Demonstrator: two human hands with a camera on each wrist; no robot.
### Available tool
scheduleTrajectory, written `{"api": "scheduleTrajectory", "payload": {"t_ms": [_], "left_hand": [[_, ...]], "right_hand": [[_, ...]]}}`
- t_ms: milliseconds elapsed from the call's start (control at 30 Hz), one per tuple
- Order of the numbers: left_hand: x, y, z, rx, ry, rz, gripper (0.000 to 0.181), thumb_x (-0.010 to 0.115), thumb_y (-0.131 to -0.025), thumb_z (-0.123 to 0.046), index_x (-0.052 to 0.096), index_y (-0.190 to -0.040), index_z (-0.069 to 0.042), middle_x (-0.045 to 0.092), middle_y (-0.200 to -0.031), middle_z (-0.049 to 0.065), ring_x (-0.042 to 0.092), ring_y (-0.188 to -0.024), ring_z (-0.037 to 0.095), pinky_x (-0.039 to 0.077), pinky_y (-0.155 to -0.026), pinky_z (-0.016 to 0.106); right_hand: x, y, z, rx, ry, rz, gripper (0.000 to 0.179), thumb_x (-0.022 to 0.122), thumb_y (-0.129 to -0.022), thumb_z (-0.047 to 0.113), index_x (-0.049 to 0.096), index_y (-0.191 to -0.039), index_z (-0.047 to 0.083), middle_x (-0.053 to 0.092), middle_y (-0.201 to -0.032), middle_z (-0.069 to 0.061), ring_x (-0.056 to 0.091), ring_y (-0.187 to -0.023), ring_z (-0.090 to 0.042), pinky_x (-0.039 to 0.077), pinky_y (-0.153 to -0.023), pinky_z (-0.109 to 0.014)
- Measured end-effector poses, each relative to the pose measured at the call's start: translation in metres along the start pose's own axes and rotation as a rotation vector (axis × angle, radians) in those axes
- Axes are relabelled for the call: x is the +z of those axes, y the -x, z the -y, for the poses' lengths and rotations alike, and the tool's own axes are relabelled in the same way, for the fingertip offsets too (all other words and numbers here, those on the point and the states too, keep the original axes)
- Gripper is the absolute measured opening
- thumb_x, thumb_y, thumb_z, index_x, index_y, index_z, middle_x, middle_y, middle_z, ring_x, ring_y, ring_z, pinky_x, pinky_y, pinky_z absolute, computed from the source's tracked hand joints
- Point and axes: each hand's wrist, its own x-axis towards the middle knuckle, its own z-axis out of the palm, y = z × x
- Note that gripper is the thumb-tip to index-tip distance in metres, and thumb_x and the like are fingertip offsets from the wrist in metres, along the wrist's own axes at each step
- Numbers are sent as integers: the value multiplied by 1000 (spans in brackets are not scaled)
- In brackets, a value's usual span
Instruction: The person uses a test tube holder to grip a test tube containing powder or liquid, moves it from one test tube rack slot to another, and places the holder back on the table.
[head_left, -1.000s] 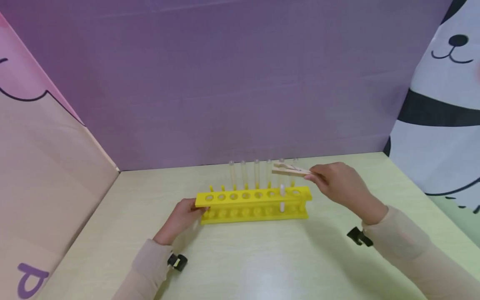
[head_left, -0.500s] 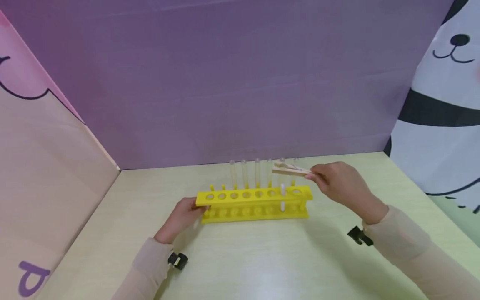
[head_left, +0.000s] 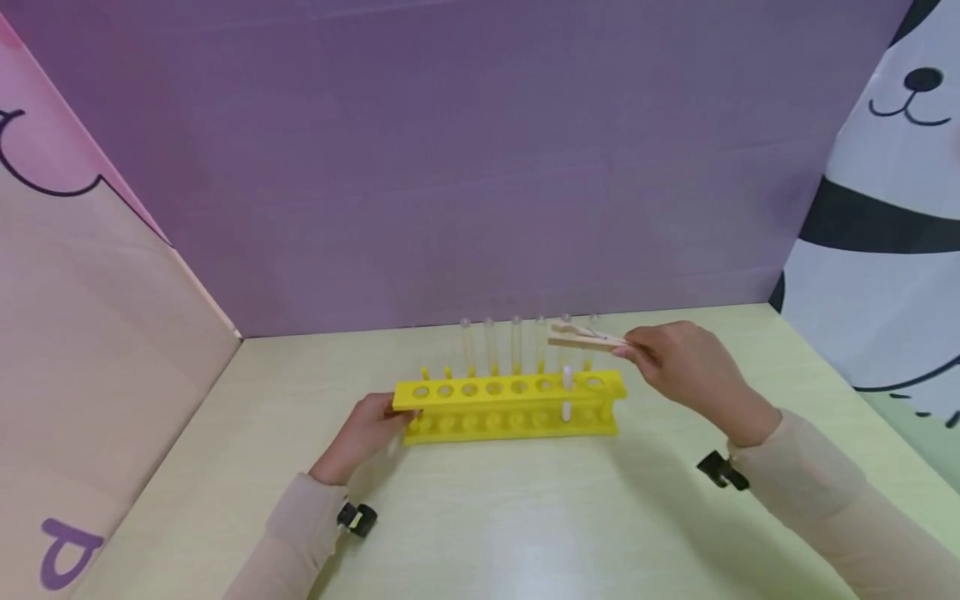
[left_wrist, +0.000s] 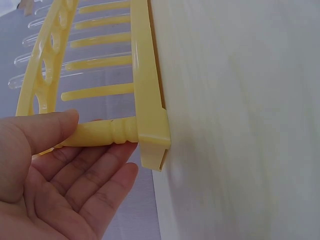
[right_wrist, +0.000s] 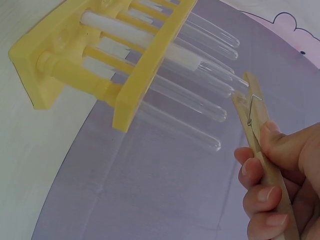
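A yellow test tube rack point(head_left: 510, 392) stands on the table, with my left hand point(head_left: 371, 425) at its left end. In the left wrist view, thumb and fingers hold the rack's end post point(left_wrist: 102, 132). My right hand point(head_left: 678, 358) grips a wooden test tube holder point(head_left: 585, 337) above the rack's right end. A test tube with white contents point(head_left: 567, 379) stands upright in a hole near that end. In the right wrist view, the holder's tips point(right_wrist: 242, 97) are at this tube's clear upper end; whether they clasp it I cannot tell.
Several clear test tubes point(head_left: 517, 342) sit upside down on pegs along the rack's back. Behind the pale table point(head_left: 510, 517) rises a purple backdrop point(head_left: 480, 167). Printed panels point(head_left: 885, 208) flank the table on both sides.
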Motion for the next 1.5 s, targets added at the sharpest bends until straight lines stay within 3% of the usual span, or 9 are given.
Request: {"api": "scheduleTrajectory", "payload": {"t_ms": [533,833,1500], "left_hand": [[-1,2,-1,-12,-5,1,29,60,-91,-8,63,-119,-1,66,-113,11,51,-78,16,44,-68,29],[-2,2,-2,-7,-2,4,29,59,-91,-8,63,-119,-2,66,-114,12,52,-81,16,45,-70,29],[-1,3,-4,0,-9,3,29,60,-91,-8,63,-119,-1,66,-113,12,52,-80,17,45,-70,29]], "right_hand": [[-1,2,1,12,-20,28,12,69,-85,16,68,-80,5,48,-54,5,34,-47,-10,32,-49,-27],[0,1,-1,-19,-8,-13,10,71,-83,15,69,-81,5,50,-54,5,35,-47,-9,33,-48,-27],[2,3,1,30,-18,55,14,69,-85,18,69,-82,4,47,-54,6,33,-47,-10,31,-48,-26]]}}
